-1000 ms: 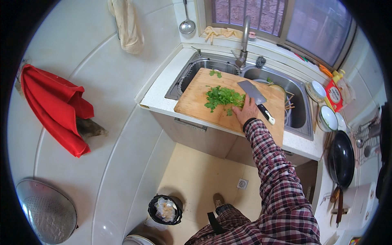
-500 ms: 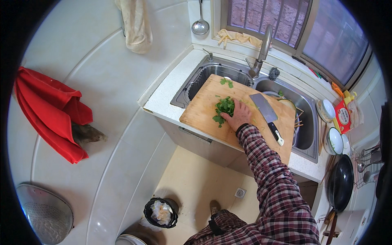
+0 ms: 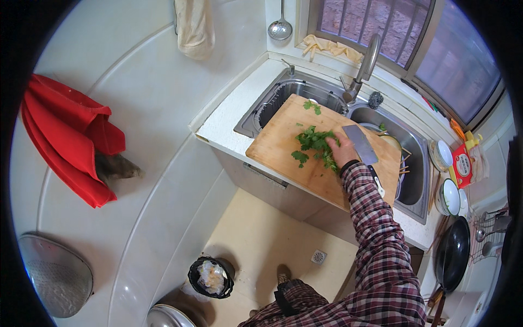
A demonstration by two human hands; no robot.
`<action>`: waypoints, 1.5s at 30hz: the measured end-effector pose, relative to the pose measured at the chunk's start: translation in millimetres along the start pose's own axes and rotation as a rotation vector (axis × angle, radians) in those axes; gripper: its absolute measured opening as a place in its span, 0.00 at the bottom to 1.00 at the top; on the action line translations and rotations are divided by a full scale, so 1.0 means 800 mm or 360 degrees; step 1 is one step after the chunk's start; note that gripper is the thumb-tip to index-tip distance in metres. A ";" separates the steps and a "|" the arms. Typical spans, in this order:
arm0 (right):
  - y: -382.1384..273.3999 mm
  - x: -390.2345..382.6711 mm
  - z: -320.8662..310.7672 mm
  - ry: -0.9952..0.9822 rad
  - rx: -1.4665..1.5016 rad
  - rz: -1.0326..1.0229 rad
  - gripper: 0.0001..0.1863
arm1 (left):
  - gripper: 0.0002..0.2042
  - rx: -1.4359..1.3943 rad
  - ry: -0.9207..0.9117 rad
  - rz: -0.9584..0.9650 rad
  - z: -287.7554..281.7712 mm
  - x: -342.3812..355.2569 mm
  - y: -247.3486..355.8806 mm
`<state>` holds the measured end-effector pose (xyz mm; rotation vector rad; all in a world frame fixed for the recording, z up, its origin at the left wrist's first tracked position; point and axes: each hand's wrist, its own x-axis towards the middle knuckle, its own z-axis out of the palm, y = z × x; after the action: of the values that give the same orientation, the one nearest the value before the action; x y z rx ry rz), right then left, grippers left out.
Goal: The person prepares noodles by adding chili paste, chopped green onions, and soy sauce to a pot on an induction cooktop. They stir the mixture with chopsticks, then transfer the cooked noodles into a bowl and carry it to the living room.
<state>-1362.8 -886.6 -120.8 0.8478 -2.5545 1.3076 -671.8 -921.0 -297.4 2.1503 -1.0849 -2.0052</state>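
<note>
My right hand [image 3: 342, 151] reaches over a wooden cutting board [image 3: 283, 133], fingers curled onto a small bunch of leafy green coriander [image 3: 314, 140]. Leaves spread out left of the fingers, and some stems hang below them. A loose sprig [image 3: 312, 106] lies near the board's far edge. Just right of my hand rests a cleaver [image 3: 359, 144] with a broad steel blade; my wrist and sleeve partly cover its black-and-white handle. No part of my left hand shows.
The board bridges a double steel sink [image 3: 419, 188] below a tap [image 3: 366, 68]. Bowls [image 3: 448, 196], a red packet [image 3: 462, 165] and a black wok [image 3: 453, 255] line the right. A lined bin [image 3: 211, 279] stands on the floor; a red cloth [image 3: 71, 136] hangs left.
My right hand has shifted right across the board, closer to the cleaver, drawing the coriander along and spreading its leaves. The whole view has moved slightly.
</note>
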 end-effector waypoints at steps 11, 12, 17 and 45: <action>0.039 0.027 -0.009 -0.0210 0.0824 0.0780 0.20 | 0.07 -0.0186 0.0072 -0.0114 -0.004 -0.009 -0.039; 0.041 0.028 -0.006 -0.0113 0.0889 0.0982 0.29 | 0.07 -0.0210 0.0077 -0.0121 -0.006 -0.010 -0.046; 0.019 0.031 -0.015 -0.0133 0.0369 0.0492 0.16 | 0.07 -0.0368 0.0096 -0.0140 -0.024 -0.019 -0.089; -0.670 -0.899 0.120 -0.3873 0.2594 0.1199 0.19 | 0.08 -0.2313 0.1160 -0.0332 -0.082 -0.336 -0.782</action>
<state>-462.4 -909.8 -72.3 -0.3980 -0.1107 -0.5618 -304.7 -345.2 -330.7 1.7073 0.5883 -1.0601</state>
